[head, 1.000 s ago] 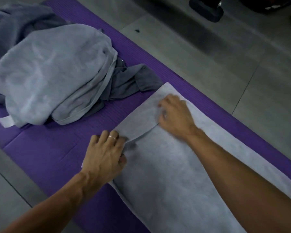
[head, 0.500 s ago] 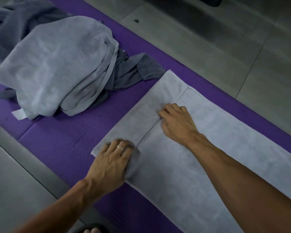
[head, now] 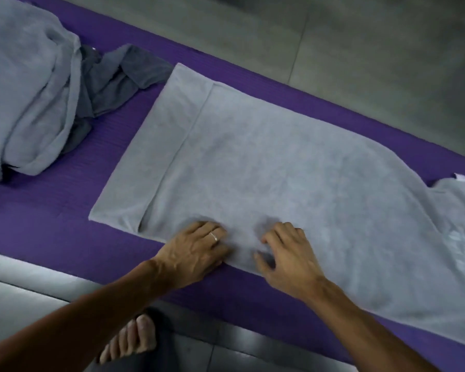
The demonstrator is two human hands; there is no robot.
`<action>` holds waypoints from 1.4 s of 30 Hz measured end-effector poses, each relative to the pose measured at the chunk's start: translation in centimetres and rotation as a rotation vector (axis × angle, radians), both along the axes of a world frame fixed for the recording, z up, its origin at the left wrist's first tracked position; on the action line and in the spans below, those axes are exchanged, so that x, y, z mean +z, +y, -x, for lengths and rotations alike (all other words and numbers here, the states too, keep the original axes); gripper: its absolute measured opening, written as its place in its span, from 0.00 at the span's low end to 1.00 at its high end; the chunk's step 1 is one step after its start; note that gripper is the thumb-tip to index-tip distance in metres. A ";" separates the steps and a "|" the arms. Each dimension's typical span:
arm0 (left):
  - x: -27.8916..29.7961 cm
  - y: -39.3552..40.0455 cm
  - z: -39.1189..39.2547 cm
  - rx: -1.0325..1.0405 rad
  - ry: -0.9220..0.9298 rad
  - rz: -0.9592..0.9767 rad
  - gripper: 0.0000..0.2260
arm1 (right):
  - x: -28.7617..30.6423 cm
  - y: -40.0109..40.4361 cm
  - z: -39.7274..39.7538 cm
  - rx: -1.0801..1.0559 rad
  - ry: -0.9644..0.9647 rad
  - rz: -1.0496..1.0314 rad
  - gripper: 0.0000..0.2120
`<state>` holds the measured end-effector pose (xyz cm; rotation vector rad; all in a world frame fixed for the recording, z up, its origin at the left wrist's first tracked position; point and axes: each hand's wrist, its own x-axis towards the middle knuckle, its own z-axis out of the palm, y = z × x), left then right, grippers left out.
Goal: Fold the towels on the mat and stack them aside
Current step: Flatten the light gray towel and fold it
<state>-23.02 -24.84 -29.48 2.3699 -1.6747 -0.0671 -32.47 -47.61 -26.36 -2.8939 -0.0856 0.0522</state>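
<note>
1. A light grey towel (head: 266, 167) lies spread lengthwise along a purple mat (head: 51, 226) on the floor. Its left end is turned over in a narrow flap, with a straight crease running across the towel's width.
2. Both hands rest on the towel's near long edge. The left hand (head: 196, 251) lies flat, fingers fairly straight, pressing the cloth just right of the flap. The right hand (head: 287, 253) sits just beside it, fingers curled and digging into the cloth; whether they actually pinch it I cannot tell.
3. Judged from this, folding has barely begun: one small turn is made, and the towel's right end is rumpled.
4. Left of the towel, a heap of unfolded towels (head: 30, 98), light and dark grey, waits. No folded stack shows.
5. Bare mat lies between towel and heap; grey floor tiles (head: 360, 55) lie beyond the towel's far edge.
</note>
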 end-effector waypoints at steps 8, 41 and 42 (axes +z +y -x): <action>0.7 -0.6 0.1 -0.078 -0.030 -0.031 0.08 | -1.3 1.2 4.5 0.137 0.037 0.155 0.10; -0.6 -26.1 -13.3 -0.044 -0.027 -0.131 0.30 | -0.5 -24.7 -5.6 -0.507 0.219 0.273 0.31; -0.2 -28.3 -12.0 -0.093 0.009 -0.138 0.30 | -0.7 -24.6 -4.0 -0.408 0.252 0.258 0.30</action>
